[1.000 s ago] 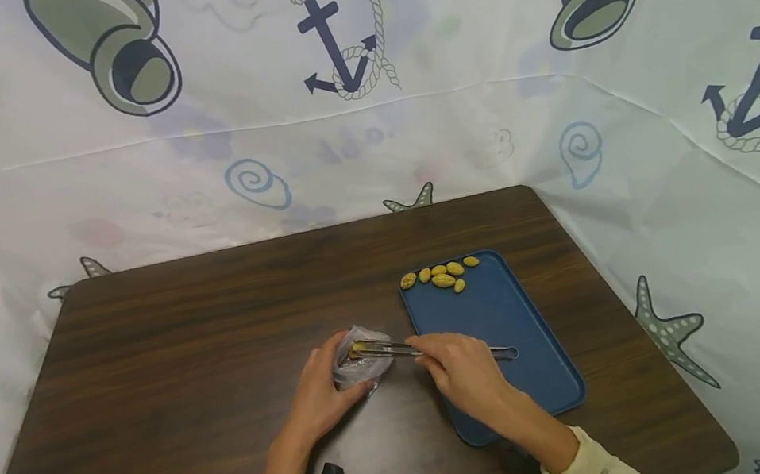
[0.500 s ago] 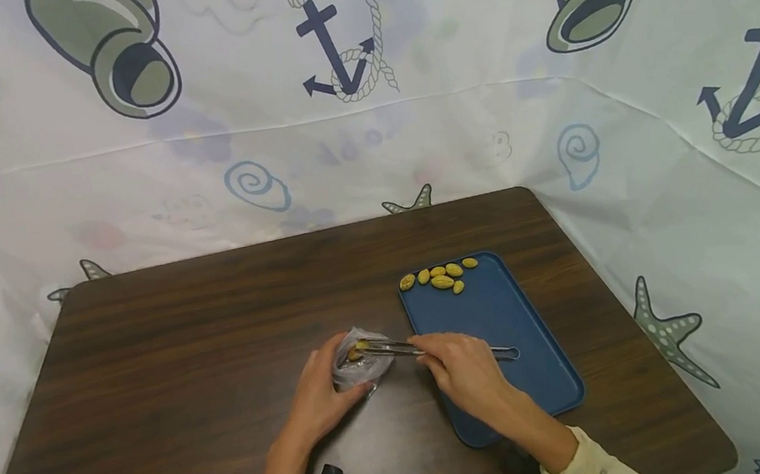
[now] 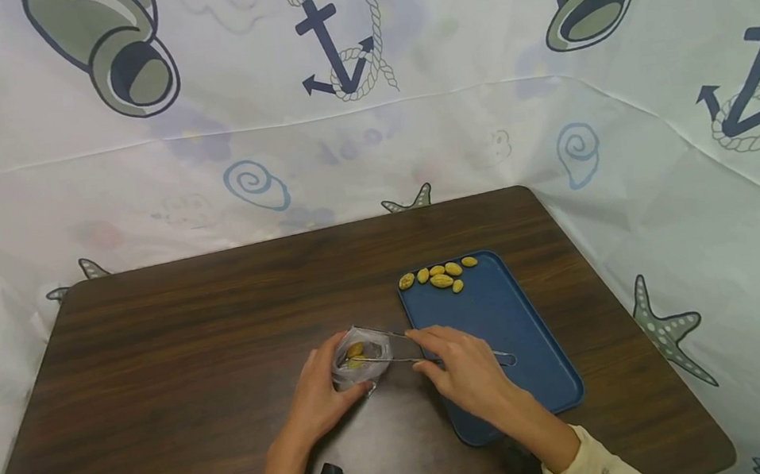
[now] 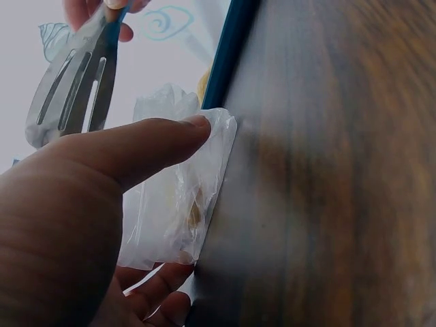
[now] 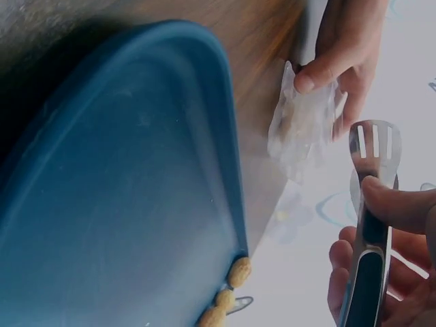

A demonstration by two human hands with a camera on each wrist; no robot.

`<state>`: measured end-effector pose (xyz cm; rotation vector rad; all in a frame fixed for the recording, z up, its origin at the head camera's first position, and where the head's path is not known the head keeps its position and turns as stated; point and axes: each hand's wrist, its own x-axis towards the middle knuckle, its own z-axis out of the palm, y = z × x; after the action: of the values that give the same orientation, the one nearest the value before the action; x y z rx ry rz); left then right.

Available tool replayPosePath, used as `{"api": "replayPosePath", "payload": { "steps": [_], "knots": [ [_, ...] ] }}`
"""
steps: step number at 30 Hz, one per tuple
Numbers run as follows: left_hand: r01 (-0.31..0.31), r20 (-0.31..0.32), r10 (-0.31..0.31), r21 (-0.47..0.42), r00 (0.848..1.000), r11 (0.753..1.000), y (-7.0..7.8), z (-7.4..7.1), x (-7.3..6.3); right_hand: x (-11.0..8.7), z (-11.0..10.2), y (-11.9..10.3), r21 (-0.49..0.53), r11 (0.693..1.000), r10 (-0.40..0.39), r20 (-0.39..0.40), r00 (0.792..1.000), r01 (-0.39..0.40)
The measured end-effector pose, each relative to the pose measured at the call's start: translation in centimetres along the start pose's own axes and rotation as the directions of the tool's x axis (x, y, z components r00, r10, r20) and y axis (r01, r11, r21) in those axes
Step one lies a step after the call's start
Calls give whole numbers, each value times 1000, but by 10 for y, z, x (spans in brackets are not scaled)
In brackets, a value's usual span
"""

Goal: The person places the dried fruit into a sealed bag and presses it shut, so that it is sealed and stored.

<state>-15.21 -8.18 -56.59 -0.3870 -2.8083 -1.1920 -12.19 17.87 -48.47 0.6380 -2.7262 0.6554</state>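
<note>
A clear plastic bag [image 3: 376, 349] stands on the table with its mouth up and spread, and my left hand [image 3: 320, 395] grips its side. In the left wrist view the thumb lies across the bag's front, with the other fingers behind. Inside show yellowish-brown nut-like pieces [image 3: 355, 349]. My right hand [image 3: 465, 366] holds slotted metal tongs [image 5: 375, 167] between thumb and fingers. The tongs' arms are spread, one tip reaching into the bag mouth and the other at its far rim. Nothing is pinched between them.
A blue tray [image 3: 500, 325] lies on the right of the dark wooden table [image 3: 187, 358], partly under the right hand. Several similar nut-like pieces [image 3: 441, 281] lie at its far left corner. A white printed curtain [image 3: 481, 127] hangs behind the table.
The tongs were closed on a yellowish piece at the bag mouth; now their arms have sprung apart and the piece lies in the bag. The left hand and bag have hardly moved.
</note>
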Motion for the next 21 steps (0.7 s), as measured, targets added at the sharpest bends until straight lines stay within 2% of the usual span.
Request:
{"api": "replayPosePath", "payload": {
  "steps": [7,21],
  "knots": [
    [3,3,-2,-4,1000,1000,-2,1,1,1,-6,3,3,1000,16,3,1000,-16],
    [-7,6,7,-2,1000,1000,-1,1,0,1,-18,35,27,986,167,-48,985,-166]
  ]
}}
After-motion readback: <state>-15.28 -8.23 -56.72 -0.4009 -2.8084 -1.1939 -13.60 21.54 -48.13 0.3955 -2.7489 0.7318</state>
